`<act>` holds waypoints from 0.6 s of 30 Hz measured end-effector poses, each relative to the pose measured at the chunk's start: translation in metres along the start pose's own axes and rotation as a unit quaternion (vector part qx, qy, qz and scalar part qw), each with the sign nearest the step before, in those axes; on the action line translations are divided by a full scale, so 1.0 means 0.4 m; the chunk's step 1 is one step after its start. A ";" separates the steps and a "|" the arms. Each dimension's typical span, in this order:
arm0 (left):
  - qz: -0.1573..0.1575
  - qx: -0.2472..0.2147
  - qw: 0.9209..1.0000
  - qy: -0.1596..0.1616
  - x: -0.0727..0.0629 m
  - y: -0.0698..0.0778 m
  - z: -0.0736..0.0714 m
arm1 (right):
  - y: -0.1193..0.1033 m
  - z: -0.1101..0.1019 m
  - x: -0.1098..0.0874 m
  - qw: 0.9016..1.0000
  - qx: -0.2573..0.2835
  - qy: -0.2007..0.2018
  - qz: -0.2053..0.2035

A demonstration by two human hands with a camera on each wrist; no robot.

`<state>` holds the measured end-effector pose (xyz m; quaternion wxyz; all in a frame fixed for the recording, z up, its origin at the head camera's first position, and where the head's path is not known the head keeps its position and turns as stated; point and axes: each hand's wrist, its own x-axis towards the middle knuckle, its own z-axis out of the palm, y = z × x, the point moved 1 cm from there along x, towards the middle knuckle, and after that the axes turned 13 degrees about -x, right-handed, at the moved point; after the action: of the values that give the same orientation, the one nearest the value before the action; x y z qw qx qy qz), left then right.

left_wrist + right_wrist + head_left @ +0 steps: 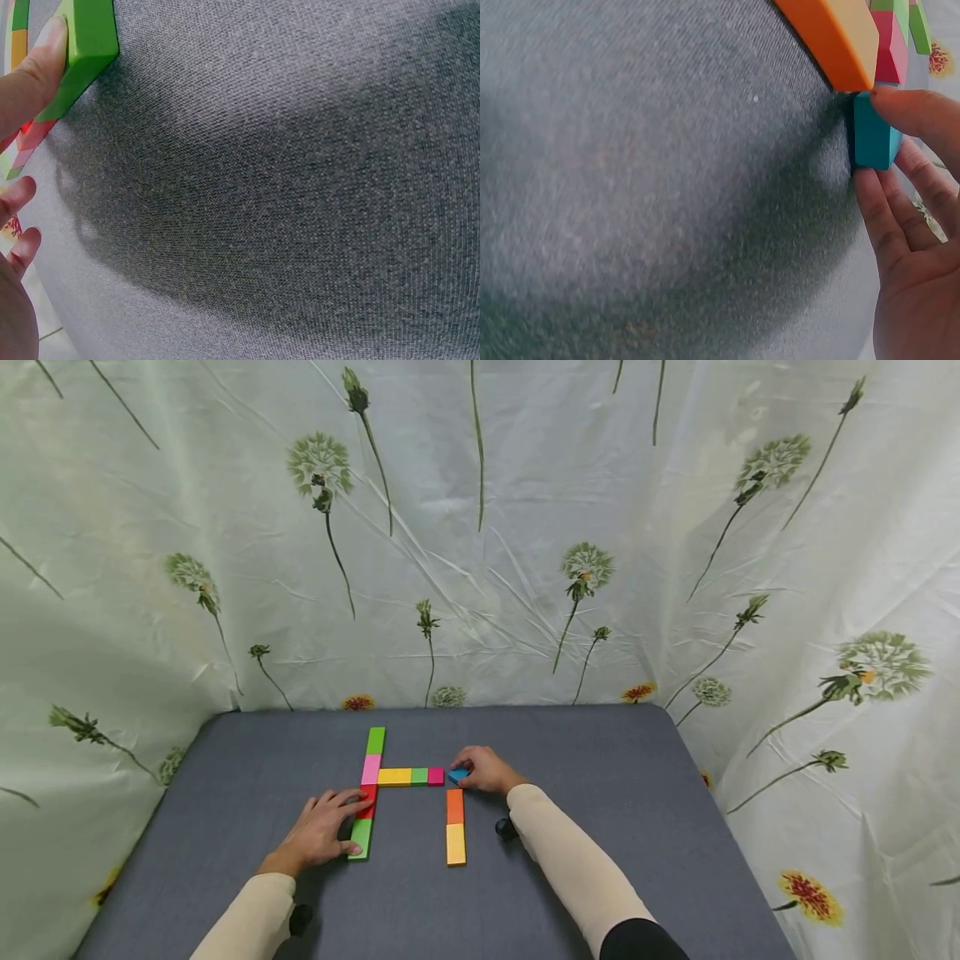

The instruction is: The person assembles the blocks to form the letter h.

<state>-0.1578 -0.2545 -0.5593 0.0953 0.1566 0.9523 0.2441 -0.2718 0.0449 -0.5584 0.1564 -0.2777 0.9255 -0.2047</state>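
My right hand (pixel 484 771) pinches a small blue block (pixel 458 775) between thumb and fingers. In the right wrist view the blue block (pixel 876 135) sits beside the end of an orange block (pixel 840 41) and near a magenta block (pixel 889 49). My left hand (pixel 318 828) rests on the left column of blocks, fingers spread. Its fingertips touch the red block (pixel 366 803) and its thumb lies on the near green block (pixel 361 838). The left wrist view shows that thumb (pixel 45 64) against the green block (pixel 96 30).
Above the red block the column continues with a pink block (pixel 371 769) and a far green block (pixel 376 741). A row of yellow (pixel 395 777), small green (pixel 419 776) and magenta blocks runs rightward. A light-orange block (pixel 456 845) lies below the orange one on the grey table (pixel 600 860).
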 end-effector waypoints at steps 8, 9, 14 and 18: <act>-0.004 -0.003 1.000 -0.003 0.000 0.003 -0.001 | -0.014 0.003 0.006 1.000 0.000 0.008 0.000; -0.005 -0.003 1.000 -0.004 0.000 0.004 -0.002 | -0.016 0.003 0.006 1.000 0.003 0.008 0.001; -0.010 -0.003 1.000 -0.009 -0.001 0.004 -0.005 | -0.022 0.005 0.005 1.000 0.020 0.008 0.017; -0.009 -0.002 1.000 -0.008 -0.003 0.004 -0.005 | -0.026 0.007 0.003 0.999 0.032 0.012 0.033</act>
<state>-0.1566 -0.2544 -0.5564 0.1052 0.1495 0.9525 0.2436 -0.2669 0.0356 -0.5564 0.1604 -0.2392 0.9291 -0.2322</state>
